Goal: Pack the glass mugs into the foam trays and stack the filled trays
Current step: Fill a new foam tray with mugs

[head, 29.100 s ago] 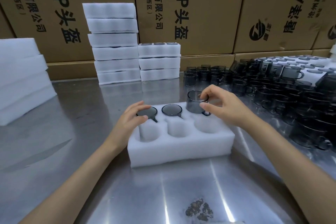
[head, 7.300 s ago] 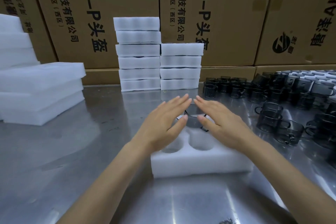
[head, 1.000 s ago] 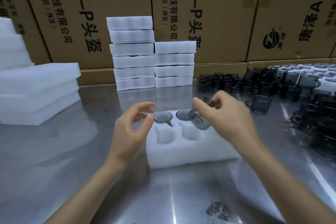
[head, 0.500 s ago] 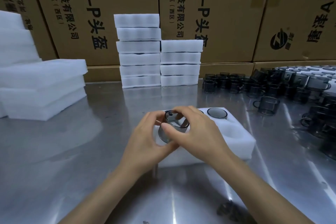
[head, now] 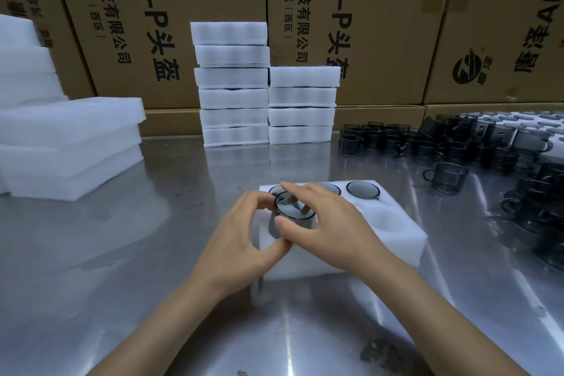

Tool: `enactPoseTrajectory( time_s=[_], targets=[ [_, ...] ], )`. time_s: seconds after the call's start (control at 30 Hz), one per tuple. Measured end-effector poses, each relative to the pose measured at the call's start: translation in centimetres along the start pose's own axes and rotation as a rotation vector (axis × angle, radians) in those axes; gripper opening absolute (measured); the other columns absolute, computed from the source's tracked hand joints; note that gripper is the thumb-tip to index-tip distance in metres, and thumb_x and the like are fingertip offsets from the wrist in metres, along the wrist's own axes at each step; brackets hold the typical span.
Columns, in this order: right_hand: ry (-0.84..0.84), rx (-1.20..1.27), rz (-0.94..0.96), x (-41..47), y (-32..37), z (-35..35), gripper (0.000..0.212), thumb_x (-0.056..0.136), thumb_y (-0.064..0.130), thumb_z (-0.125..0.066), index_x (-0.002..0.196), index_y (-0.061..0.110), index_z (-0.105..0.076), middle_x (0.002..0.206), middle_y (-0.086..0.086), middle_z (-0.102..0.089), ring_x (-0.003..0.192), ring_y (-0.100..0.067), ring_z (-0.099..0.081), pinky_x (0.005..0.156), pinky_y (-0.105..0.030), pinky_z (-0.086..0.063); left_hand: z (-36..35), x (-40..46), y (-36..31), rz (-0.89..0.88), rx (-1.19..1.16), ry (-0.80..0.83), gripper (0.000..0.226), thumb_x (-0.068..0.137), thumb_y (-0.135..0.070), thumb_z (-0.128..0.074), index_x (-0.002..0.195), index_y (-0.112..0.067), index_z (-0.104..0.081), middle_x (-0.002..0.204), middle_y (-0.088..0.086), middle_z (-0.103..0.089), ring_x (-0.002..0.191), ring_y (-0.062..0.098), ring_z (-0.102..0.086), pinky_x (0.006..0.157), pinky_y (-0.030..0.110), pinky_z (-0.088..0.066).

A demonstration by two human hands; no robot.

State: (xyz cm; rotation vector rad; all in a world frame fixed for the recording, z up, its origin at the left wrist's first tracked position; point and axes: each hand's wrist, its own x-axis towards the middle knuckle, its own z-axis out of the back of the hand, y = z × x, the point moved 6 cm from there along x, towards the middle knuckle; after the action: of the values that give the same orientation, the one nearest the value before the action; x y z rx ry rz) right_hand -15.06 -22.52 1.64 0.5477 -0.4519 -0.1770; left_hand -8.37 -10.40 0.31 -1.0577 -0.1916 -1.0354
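A white foam tray (head: pixel 396 235) lies on the steel table in front of me. Mug rims show in its far row, the clearest a seated mug (head: pixel 363 190) at the far right. A smoky glass mug (head: pixel 294 212) stands upright over the tray's near-left pocket. My left hand (head: pixel 241 241) grips its left side with thumb and fingers curled round it. My right hand (head: pixel 329 223) holds its right side, fingers reaching over the rim. The tray's near-right pocket (head: pixel 389 223) is bare foam.
Two stacks of filled foam trays (head: pixel 233 82) (head: pixel 302 104) stand at the back against cardboard boxes (head: pixel 366 24). Large foam slabs (head: pixel 70 143) lie at the left. Many loose glass mugs (head: pixel 448 143) crowd the right side, one apart (head: pixel 447 174) near the tray.
A second ago my right hand alone carried the mug above the tray's middle. It moved to the near-left pocket, my left hand joined, and the mug now sits slightly lower.
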Motion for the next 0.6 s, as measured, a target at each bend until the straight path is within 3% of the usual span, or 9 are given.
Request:
enactPoseTrajectory(
  time_s=[0.1, 0.2, 0.27, 0.37, 0.6],
  targets=[
    [0.044, -0.033, 0.006, 0.0, -0.1, -0.3, 0.063, 0.083, 0.056, -0.049, 0.143, 0.041, -0.034, 0.135, 0.026, -0.044, 0.127, 0.004, -0.034, 0.102, -0.025, -0.035, 0.4, -0.1, -0.7, -0.041, 0.077, -0.022, 0.038, 0.073, -0.049, -0.058, 0.107, -0.035, -0.05, 0.107, -0.02, -0.054, 0.105, 0.004, -0.055, 0.083, 0.022, -0.044],
    [0.061, -0.081, 0.04, -0.2, 0.1, -0.5, 0.066, 0.087, 0.059, -0.042, 0.147, 0.043, -0.021, 0.146, 0.029, -0.03, 0.135, 0.004, -0.021, 0.107, -0.027, -0.03, 0.3, -0.3, -1.4, -0.142, 0.135, 0.015, 0.058, 0.077, -0.045, -0.059, 0.129, -0.024, -0.046, 0.126, -0.016, -0.05, 0.12, 0.005, -0.049, 0.097, 0.028, -0.043],
    [0.041, -0.058, 0.075, -0.4, 0.4, -0.4, 0.062, 0.092, 0.053, -0.036, 0.149, 0.04, -0.016, 0.151, 0.029, -0.02, 0.138, 0.007, -0.015, 0.111, -0.028, -0.026, -0.1, -0.6, -1.7, -0.216, 0.234, 0.078, 0.073, 0.08, -0.046, -0.058, 0.144, -0.02, -0.035, 0.147, -0.013, -0.037, 0.137, 0.004, -0.032, 0.111, 0.032, -0.031],
    [0.067, -0.095, 0.117, -0.7, 0.7, -0.5, 0.055, 0.098, 0.044, -0.03, 0.151, 0.033, -0.017, 0.156, 0.022, -0.014, 0.14, 0.01, -0.009, 0.116, -0.026, -0.019, -0.2, -1.0, -1.6, -0.244, 0.353, 0.132, 0.078, 0.082, -0.052, -0.051, 0.149, -0.023, -0.021, 0.154, -0.016, -0.021, 0.142, 0.0, -0.015, 0.117, 0.031, -0.018],
    [0.12, -0.245, 0.178, -1.0, 0.8, -0.8, 0.05, 0.1, 0.04, -0.028, 0.149, 0.031, -0.023, 0.156, 0.016, -0.017, 0.14, 0.002, -0.018, 0.106, -0.021, -0.024, 0.5, -1.0, -1.6, -0.245, 0.417, 0.105, 0.068, 0.079, -0.049, -0.049, 0.141, -0.02, -0.043, 0.147, -0.014, -0.037, 0.137, 0.0, -0.03, 0.113, 0.023, -0.022]
  ],
)
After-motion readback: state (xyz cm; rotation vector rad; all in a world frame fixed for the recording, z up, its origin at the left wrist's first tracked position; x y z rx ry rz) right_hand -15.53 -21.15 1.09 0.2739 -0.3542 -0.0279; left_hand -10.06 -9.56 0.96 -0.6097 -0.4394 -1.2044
